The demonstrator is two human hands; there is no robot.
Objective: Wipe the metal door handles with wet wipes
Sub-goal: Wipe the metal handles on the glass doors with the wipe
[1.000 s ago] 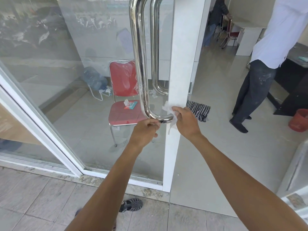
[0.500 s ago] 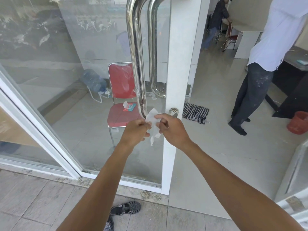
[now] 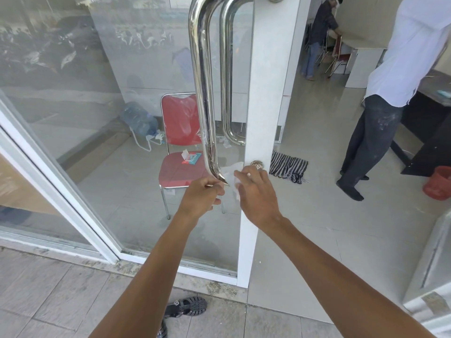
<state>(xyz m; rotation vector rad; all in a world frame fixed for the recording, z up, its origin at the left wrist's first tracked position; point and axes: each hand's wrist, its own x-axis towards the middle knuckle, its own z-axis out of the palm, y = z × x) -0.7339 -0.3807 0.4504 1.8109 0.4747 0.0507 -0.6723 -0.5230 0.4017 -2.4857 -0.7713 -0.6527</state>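
Two polished metal door handles are fixed to the white frame of a glass door: the outer handle (image 3: 203,93) on my side and the inner handle (image 3: 225,93) behind the glass. My right hand (image 3: 256,193) holds a white wet wipe (image 3: 231,173) against the outer handle's lower bend, just left of the round mount (image 3: 256,164). My left hand (image 3: 202,198) sits just below that bend with curled fingers close to the wipe. Whether it pinches anything is unclear.
Behind the glass stands a red chair (image 3: 180,167) with a wet wipe pack (image 3: 191,158) on its seat and a water jug (image 3: 139,120) beside it. A person in a white shirt (image 3: 402,57) stands inside on the right, near a red bucket (image 3: 438,184) and a striped rag (image 3: 288,169).
My left hand let go of the handle's lower bar and now hovers just under the bend. My right hand carried the wipe from the door frame onto the handle's lower bend.
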